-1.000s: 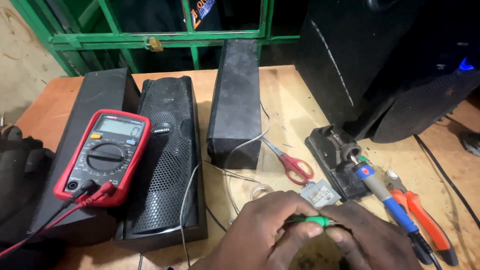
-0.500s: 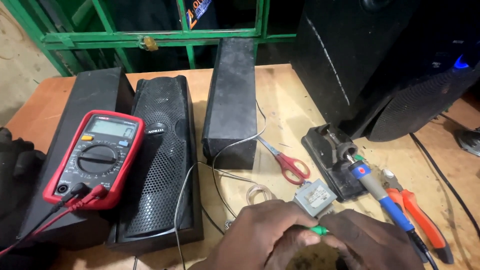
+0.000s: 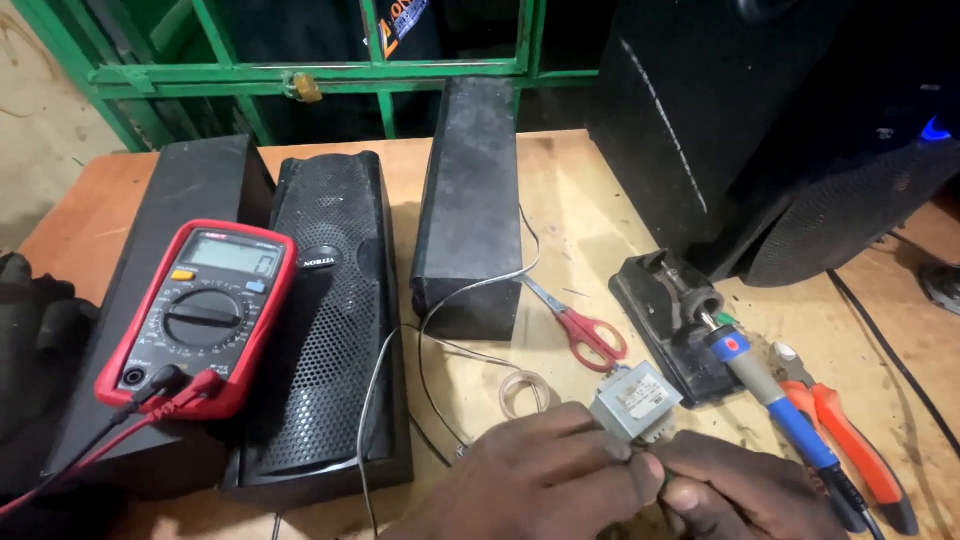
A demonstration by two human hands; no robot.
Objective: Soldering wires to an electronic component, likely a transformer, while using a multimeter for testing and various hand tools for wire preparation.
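meter screen (image 3: pixel 232 257): grey-green rectangle at the top of the red meter (image 3: pixel 198 315), which lies on a black speaker (image 3: pixel 150 300) near the tabletop's left edge
transformer label (image 3: pixel 637 396): small pale rectangle on the grey transformer (image 3: pixel 634 402), near the front edge
sign (image 3: pixel 398 18): orange and white, behind the green bars (image 3: pixel 330 75) past the far edge

Two bare hands at the bottom edge, left hand (image 3: pixel 540 480), right hand (image 3: pixel 745 492), no gloves, no rings, short plain nails, no sleeves in view
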